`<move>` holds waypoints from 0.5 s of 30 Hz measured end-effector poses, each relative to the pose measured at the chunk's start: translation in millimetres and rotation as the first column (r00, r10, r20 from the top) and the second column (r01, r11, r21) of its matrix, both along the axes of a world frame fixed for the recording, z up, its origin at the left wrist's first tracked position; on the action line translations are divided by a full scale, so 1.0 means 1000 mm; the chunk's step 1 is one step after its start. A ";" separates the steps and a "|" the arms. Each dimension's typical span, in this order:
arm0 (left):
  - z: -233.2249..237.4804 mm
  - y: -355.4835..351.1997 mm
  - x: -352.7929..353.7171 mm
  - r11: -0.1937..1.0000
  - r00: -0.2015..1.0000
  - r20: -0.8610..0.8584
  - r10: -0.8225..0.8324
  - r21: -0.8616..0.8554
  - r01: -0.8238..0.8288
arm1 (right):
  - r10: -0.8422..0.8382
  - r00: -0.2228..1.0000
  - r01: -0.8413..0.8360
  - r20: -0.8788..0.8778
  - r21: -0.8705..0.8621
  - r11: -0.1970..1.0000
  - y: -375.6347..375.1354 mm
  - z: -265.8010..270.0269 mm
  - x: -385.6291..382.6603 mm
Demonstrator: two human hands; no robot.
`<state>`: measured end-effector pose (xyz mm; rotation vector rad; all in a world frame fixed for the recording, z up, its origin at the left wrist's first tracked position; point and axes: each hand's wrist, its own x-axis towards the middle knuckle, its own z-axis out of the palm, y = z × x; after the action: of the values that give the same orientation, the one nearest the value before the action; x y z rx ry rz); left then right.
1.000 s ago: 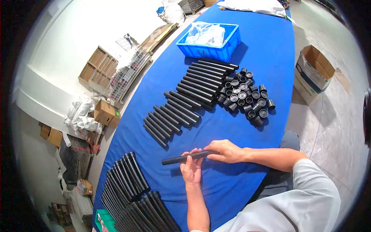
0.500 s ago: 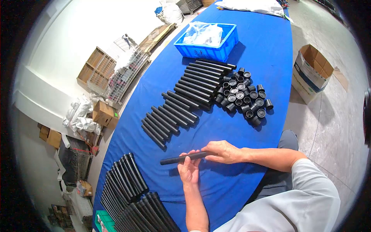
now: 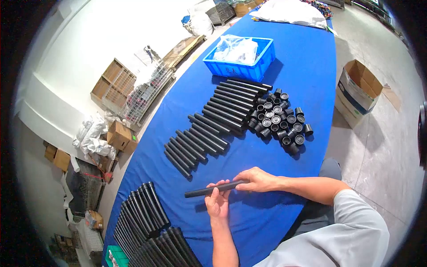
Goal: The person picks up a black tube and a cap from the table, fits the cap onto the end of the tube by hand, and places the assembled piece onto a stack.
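Observation:
A black tube (image 3: 199, 193) lies across my left hand (image 3: 217, 202), whose fingers and thumb are wrapped round its middle. At the tube's right end, my right hand (image 3: 257, 180) is closed over the tip, so I cannot see whether a cap sits there. Beyond my hands, rows of black tubes (image 3: 229, 107) lie side by side on the blue cloth (image 3: 284, 178). Loose black caps (image 3: 276, 116) are heaped to the right of those rows. Nearer on the left, more black tubes (image 3: 144, 204) with wider ends are laid out in two stacks.
A blue bin (image 3: 240, 69) holding a clear plastic bag stands behind the tubes. A green basket (image 3: 118, 256) is at the lower left. An open cardboard box (image 3: 358, 91) stands on the floor right of the table. White sheeting (image 3: 289, 13) covers the far end.
The view has shifted slightly, so the table things sit a little lower. Both hands keep their hold on the tube, with almost no movement.

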<state>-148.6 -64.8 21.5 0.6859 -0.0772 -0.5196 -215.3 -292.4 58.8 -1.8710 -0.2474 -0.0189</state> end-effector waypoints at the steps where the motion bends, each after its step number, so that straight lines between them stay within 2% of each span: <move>1: 0.002 -0.001 -0.001 1.000 1.000 -0.006 0.003 0.009 -0.003 | 0.022 0.998 -0.020 -0.056 0.035 0.999 0.001 0.000 -0.001; 4: 0.004 0.000 0.000 0.999 0.999 -0.043 0.012 0.031 -0.011 | -0.077 0.934 0.110 0.350 -0.077 0.991 0.009 -0.010 -0.004; 5: 0.003 0.000 -0.001 0.999 0.999 -0.040 0.017 0.034 -0.015 | -0.074 0.929 0.118 0.364 -0.100 0.988 0.010 -0.012 -0.004; 8: 0.001 0.003 0.001 1.000 1.000 -0.023 0.016 0.025 -0.015 | -0.011 0.979 0.023 0.204 -0.052 0.998 0.004 0.000 -0.003; 9: 0.002 0.002 0.001 1.000 1.000 -0.017 0.007 0.010 -0.007 | 0.016 0.999 -0.016 0.028 0.004 1.000 0.002 0.009 -0.003; 11: 0.005 -0.001 0.000 1.000 1.000 -0.025 0.001 -0.001 -0.001 | 0.100 0.944 -0.060 -0.315 0.133 0.989 -0.002 0.025 -0.002; 12: 0.008 -0.002 -0.001 1.000 0.999 -0.038 0.002 0.004 -0.002 | 0.027 0.994 -0.021 -0.108 0.055 0.998 0.000 0.016 -0.002; 13: 0.009 -0.003 -0.001 1.000 0.999 -0.051 0.004 0.009 -0.003 | -0.033 0.994 0.035 0.108 -0.012 0.999 0.004 0.002 -0.002; 14: 0.009 -0.002 -0.001 1.000 0.998 -0.056 0.001 0.005 -0.001 | -0.076 0.944 0.102 0.323 -0.066 0.993 0.006 -0.009 -0.002; 15: 0.008 -0.002 0.000 1.000 0.998 -0.062 0.000 0.001 0.000 | -0.068 0.943 0.096 0.325 -0.071 0.993 0.006 -0.009 -0.002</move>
<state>-148.7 -66.3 29.2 0.6707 -0.0187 -0.5409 -217.3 -286.3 50.1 -1.9585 -0.3992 -0.3798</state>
